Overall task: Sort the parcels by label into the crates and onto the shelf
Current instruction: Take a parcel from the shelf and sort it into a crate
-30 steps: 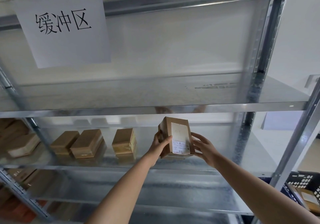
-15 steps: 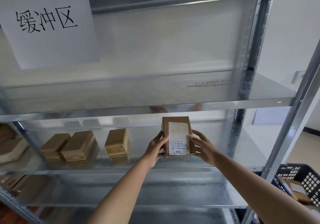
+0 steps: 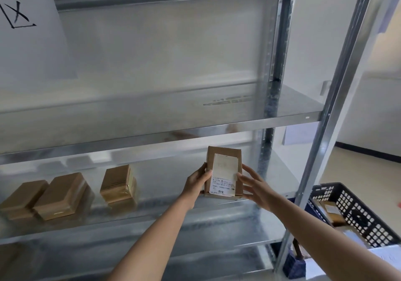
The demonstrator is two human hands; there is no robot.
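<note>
Head view, from nearest outward: two bare forearms reach up from the lower edge toward a metal shelf unit. The left hand grips the left side of a brown cardboard parcel, thumb laid across its front edge and fingers curled behind. The right hand is at the parcel's right side with its fingers spread and only lightly bent — the fingertips touch the right edge near the white label, but whether they clamp it cannot be told. The parcel stands upright on the right part of the middle shelf board, label facing the camera, with small printed text on its lower half.

To the right, outside the shelf's front post, a dark perforated crate sits low, holding at least one brown parcel and some white paper.

Further left on the same board stand three more brown boxes: one by itself, well apart from the held parcel, and two just beside each other at the far left. They appear taped; their labels cannot be seen.

Higher and farther back, the board above shows only a faint blurred marking. At the top left hangs a white paper sign with a handwritten character — partly cut off by the frame edge.
</note>
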